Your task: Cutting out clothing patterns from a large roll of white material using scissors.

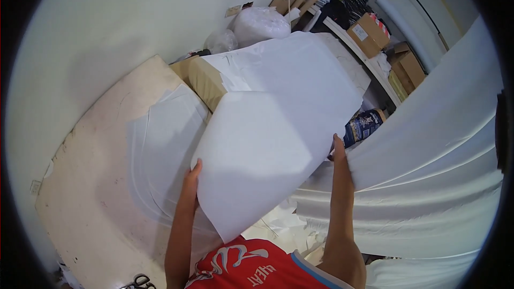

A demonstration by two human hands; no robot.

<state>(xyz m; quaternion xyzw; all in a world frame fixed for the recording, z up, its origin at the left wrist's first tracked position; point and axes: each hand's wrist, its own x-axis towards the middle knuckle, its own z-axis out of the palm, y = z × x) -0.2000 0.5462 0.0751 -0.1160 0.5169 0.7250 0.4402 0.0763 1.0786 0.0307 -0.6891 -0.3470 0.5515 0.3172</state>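
A large, smooth white sheet [257, 144], stiff like paper, curves up in front of me. My left hand [193, 177] grips its left edge, with the thumb showing and the other fingers behind the sheet. At the right edge, my right hand [337, 148] holds the sheet, its fingers partly out of sight. More white sheet [316, 69] spreads over the far part of the table. To the left of my left hand lies a stack of thin white sheets [152, 144], some with curved edges.
The pale table [85, 171] extends left, with black scissor handles [140, 282] near its front. A brown paper-wrapped bundle [206, 81] sits behind the sheets. White cloth [417, 144] hangs on the right. Cardboard boxes [369, 35] and plastic bags [261, 25] are at the back.
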